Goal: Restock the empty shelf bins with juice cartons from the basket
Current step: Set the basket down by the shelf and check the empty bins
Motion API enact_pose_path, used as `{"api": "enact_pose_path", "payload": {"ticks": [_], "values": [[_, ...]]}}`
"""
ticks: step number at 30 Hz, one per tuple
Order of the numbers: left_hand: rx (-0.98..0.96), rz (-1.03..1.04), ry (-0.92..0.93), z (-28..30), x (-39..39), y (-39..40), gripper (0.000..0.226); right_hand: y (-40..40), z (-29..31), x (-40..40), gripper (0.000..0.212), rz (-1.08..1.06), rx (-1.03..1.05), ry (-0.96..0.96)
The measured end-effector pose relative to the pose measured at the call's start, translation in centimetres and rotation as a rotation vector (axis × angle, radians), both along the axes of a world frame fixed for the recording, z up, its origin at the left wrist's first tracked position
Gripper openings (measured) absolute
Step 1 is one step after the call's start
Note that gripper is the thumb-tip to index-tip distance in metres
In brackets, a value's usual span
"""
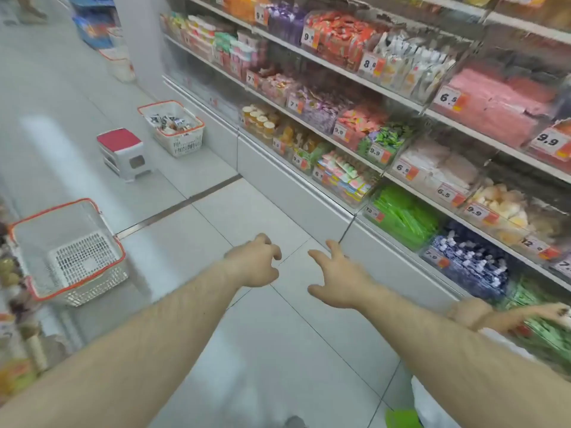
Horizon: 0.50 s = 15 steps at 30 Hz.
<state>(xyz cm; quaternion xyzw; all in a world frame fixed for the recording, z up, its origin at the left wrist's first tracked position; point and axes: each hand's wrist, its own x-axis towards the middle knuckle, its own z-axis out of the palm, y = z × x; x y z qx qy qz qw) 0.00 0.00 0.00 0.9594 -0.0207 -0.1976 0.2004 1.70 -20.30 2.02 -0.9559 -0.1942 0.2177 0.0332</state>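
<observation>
White plastic basket with orange rim (66,251) sits on the floor far left, nothing in it; a second orange-rimmed basket (173,128) holding small packs stands farther off by the shelf base, a red-topped white stool (123,152) beside it. Left hand (255,262) and right hand (338,279) hang over open grey floor tile (247,205), fingers loose, holding nothing. Stocked shelves (401,94) line the right edge; another person's hand (472,313) is partly hidden behind the right forearm. Juice cartons not discernible

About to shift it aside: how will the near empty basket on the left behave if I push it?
The basket looks like thin perforated plastic and holds nothing, so it is probably light. On the glossy tile floor it would likely slide easily. Pushed high on the rim, it may tip.
</observation>
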Motion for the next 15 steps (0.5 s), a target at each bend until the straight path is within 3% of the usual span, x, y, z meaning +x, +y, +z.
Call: {"api": "enact_pose_path", "payload": {"ticks": [6,15], "values": [[0.064,-0.024,0.07,-2.2,6.2,1.7,0.044,2.7,-2.8,6.6,0.069,0.038,-0.026,0.023],[0.186,0.006,0.293,-3.3,20.2,8.4,0.047,10.2,-6.3,24.1,0.061,0.18,0.0,0.106]]}}
